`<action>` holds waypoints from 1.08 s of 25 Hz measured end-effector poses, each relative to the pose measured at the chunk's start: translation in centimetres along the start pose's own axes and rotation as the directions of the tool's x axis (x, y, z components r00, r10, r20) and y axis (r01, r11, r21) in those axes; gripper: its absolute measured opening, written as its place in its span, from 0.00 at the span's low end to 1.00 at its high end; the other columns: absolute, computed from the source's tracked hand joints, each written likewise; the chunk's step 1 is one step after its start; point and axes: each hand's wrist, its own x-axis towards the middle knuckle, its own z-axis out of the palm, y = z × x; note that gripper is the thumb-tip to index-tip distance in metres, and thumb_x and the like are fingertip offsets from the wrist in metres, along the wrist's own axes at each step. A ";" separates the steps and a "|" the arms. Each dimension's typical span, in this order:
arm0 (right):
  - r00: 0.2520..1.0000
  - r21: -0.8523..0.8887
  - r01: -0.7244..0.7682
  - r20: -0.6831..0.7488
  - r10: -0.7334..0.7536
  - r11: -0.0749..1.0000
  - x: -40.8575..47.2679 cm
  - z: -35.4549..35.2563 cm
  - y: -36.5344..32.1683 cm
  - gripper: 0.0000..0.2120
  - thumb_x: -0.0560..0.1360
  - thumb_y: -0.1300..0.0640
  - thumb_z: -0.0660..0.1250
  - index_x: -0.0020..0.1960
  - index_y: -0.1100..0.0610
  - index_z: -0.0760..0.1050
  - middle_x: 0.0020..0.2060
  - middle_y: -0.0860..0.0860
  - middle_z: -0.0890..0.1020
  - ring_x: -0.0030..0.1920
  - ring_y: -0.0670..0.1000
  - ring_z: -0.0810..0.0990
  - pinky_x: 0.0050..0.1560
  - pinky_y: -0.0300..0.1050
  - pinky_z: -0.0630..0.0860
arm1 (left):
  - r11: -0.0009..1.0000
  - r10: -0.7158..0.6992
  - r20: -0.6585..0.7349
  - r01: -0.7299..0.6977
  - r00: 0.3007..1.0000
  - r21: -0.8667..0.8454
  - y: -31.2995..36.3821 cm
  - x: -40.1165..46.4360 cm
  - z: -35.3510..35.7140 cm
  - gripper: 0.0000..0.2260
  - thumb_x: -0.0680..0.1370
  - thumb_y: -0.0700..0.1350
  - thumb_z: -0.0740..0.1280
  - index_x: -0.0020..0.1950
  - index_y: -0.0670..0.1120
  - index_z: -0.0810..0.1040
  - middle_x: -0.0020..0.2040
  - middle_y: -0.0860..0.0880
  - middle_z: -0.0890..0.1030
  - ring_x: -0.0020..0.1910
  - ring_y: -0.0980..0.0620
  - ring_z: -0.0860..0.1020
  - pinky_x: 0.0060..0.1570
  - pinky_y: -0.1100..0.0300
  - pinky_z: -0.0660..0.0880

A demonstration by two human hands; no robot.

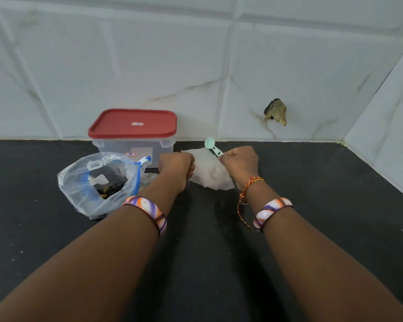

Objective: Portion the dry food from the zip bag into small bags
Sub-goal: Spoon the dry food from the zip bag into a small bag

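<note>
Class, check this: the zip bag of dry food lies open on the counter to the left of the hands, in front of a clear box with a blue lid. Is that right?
Not quite. The head view shows the box's lid is red, not blue. The rest holds: the zip bag lies open on the counter, left of the hands, in front of the clear box.

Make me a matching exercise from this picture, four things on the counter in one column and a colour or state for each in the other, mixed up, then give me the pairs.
Things:
1. container lid
2. zip bag
3. scoop
4. small bags

Descriptions:
A. pale green, handle held in the right hand
B. red, closed on a clear box
C. whitish bundle gripped by both hands, the left hand at its left edge
D. open-mouthed, dark food pieces inside, blue zip strip

Pairs: 1-B, 2-D, 3-A, 4-C
</note>
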 end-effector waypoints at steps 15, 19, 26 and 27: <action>0.990 0.726 -0.140 0.080 0.120 0.673 -11.6 -6.4 -7.2 0.08 0.77 0.69 0.52 0.50 0.60 0.67 0.30 0.53 0.66 0.23 0.47 0.68 0.32 0.40 0.73 | 0.942 0.323 0.204 -0.295 0.924 -0.157 2.3 -12.3 -5.6 0.10 0.78 0.37 0.63 0.37 0.38 0.69 0.32 0.41 0.75 0.21 0.52 0.77 0.23 0.66 0.75; 0.984 0.642 -0.177 0.136 0.117 0.746 -14.5 -4.3 -7.2 0.08 0.80 0.56 0.57 0.45 0.59 0.70 0.30 0.51 0.65 0.28 0.47 0.64 0.30 0.40 0.71 | 0.940 0.340 0.163 -0.339 0.926 -0.037 1.5 -13.2 -7.5 0.13 0.79 0.38 0.62 0.34 0.40 0.69 0.32 0.42 0.74 0.29 0.47 0.75 0.30 0.60 0.77; 0.997 0.404 0.002 0.066 -0.032 0.915 -18.2 -3.0 -7.9 0.10 0.78 0.59 0.60 0.41 0.60 0.76 0.31 0.50 0.69 0.29 0.48 0.65 0.27 0.38 0.65 | 0.908 0.417 0.170 -0.418 0.893 -0.030 0.0 -14.7 -11.2 0.09 0.77 0.34 0.63 0.36 0.41 0.73 0.32 0.43 0.77 0.25 0.51 0.76 0.21 0.66 0.75; 0.996 0.405 0.032 0.062 -0.063 0.914 -18.9 -3.1 -8.4 0.10 0.77 0.59 0.63 0.38 0.60 0.75 0.30 0.50 0.68 0.28 0.48 0.64 0.26 0.37 0.64 | 0.908 0.417 0.182 -0.417 0.890 -0.042 0.0 -14.9 -11.3 0.09 0.77 0.35 0.62 0.37 0.40 0.74 0.33 0.42 0.77 0.27 0.50 0.77 0.22 0.65 0.75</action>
